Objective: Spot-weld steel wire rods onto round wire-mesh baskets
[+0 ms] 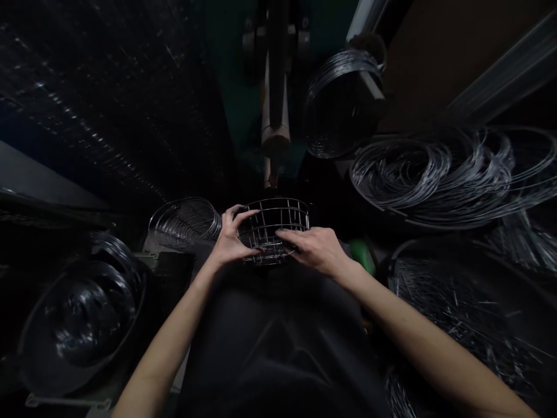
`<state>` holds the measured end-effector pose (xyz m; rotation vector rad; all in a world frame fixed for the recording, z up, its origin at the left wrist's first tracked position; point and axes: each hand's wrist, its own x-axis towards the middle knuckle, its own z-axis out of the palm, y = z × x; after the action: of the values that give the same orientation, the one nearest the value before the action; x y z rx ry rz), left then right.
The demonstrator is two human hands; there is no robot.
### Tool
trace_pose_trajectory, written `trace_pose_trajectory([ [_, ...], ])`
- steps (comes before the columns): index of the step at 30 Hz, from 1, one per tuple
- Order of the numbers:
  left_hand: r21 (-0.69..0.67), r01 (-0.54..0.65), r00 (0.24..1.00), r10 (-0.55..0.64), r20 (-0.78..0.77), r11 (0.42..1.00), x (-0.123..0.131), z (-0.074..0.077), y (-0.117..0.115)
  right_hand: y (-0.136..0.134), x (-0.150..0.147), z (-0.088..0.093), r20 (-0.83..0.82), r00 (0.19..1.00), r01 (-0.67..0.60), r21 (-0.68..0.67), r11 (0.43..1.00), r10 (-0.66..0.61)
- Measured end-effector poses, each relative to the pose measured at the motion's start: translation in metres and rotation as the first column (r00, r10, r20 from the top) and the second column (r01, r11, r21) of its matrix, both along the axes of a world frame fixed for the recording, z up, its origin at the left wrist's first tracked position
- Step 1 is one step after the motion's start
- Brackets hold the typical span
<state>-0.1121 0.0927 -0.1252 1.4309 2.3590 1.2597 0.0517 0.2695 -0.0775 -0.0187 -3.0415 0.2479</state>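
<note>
A small round wire basket (278, 223) sits in front of me, just below a vertical machine head (275, 130). My left hand (230, 237) grips the basket's left side, thumb and fingers curled round its wires. From the right, my right hand (317, 248) lies over the basket's lower rim with its fingers pressed on the wires. Both forearms reach up from the bottom of the view over my dark lap.
A stack of wire rings (185, 220) lies left of the basket. Large coils of wire (435, 174) pile up at the right, with a round spool (342, 107) above them. A dark bin of rings (82, 316) stands at the lower left. Loose cut wires (470, 307) lie at the lower right.
</note>
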Motion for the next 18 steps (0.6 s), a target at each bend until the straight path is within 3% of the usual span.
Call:
trace_pose_trajectory([
  [6, 0.074, -0.012, 0.999, 0.009, 0.035, 0.997, -0.016, -0.007, 0.001, 0.005, -0.015, 0.005, -0.101, 0.994, -0.028, -0.01, 1.0, 0.027],
  [11, 0.089, 0.035, 0.999, -0.037, 0.019, 0.995, -0.028, -0.011, 0.008, 0.01, -0.021, -0.002, -0.156, 0.985, -0.064, 0.023, 0.998, 0.067],
  [18, 0.11, 0.061, 0.998, -0.062, 0.0, 0.992, -0.029, -0.014, 0.007, 0.005, -0.018, -0.004, -0.189, 0.979, -0.06, 0.07, 0.996, 0.072],
])
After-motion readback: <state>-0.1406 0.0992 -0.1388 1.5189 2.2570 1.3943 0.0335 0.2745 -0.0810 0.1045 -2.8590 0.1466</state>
